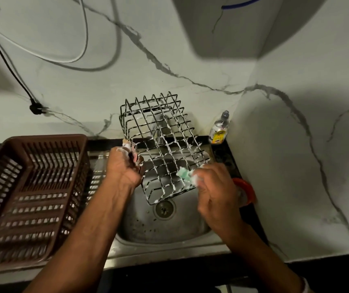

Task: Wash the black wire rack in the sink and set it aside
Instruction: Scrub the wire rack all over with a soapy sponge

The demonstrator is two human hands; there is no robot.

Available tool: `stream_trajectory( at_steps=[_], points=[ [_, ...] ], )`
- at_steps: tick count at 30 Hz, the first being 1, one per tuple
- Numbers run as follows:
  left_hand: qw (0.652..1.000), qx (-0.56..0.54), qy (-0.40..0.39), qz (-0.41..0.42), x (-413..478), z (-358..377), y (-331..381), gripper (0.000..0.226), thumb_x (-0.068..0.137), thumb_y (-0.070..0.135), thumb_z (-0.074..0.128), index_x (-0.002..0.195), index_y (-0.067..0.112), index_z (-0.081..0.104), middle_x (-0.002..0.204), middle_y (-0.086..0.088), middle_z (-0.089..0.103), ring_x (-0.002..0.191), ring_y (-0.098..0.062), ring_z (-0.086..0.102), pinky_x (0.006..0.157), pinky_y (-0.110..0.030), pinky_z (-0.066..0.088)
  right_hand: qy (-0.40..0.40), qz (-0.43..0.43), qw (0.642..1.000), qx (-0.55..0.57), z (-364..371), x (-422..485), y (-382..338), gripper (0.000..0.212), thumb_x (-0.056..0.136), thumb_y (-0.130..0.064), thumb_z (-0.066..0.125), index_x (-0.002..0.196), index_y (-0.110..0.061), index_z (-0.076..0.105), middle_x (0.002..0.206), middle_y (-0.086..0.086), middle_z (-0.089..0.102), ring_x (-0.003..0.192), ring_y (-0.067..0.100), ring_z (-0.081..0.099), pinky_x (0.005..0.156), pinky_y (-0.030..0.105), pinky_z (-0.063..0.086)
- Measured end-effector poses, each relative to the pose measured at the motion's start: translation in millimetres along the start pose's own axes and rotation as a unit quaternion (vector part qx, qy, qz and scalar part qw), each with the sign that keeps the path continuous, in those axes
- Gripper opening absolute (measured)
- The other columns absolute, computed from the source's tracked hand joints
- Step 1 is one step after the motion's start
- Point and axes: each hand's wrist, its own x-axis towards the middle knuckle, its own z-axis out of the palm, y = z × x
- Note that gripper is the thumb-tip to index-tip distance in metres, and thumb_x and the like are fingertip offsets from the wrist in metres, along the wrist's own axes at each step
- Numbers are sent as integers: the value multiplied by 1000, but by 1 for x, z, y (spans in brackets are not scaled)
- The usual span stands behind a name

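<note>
The black wire rack (165, 144) is held tilted above the steel sink (139, 227), white foam clinging to its wires, its far end raised toward the marble wall. The left hand (122, 168) grips the rack's left edge, fingers curled round the wire. The right hand (213, 187) pinches a green sponge (183, 174) against the rack's near right corner. A brown slatted drainer (46, 138) sits on the worktop to the left; a small bottle (220, 129) stands in the far right corner

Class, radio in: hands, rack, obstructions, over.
Left hand grips soapy black wire rack over sink. Right hand presses green sponge against it. No obstruction seen.
</note>
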Motion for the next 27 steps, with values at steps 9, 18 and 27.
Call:
stream_trajectory(
  at_steps=[9,18,27],
  points=[
    [999,28,-32,-19,15,-15,0,26,94,5,41,88,20,61,70,6,52,54,-9,37,47,-26,28,-1,99,995,-4,-5,7,22,12,86,1,60,84,-11,58,90,4,58,84,26,57,75,39,45],
    [991,97,-86,-25,2,-26,-10,18,84,6,45,79,19,57,60,6,46,46,-9,37,42,-21,27,-136,413,882,180,6,18,37,13,106,-9,48,106,-13,60,99,2,69,85,19,66,65,22,47],
    [971,231,-65,-16,4,-21,-16,58,107,63,36,128,18,67,130,-22,70,119,-36,67,93,-51,55,-13,454,859,236,29,14,23,11,100,-32,52,102,-35,62,91,-1,68,76,15,59,66,37,46]
  ],
)
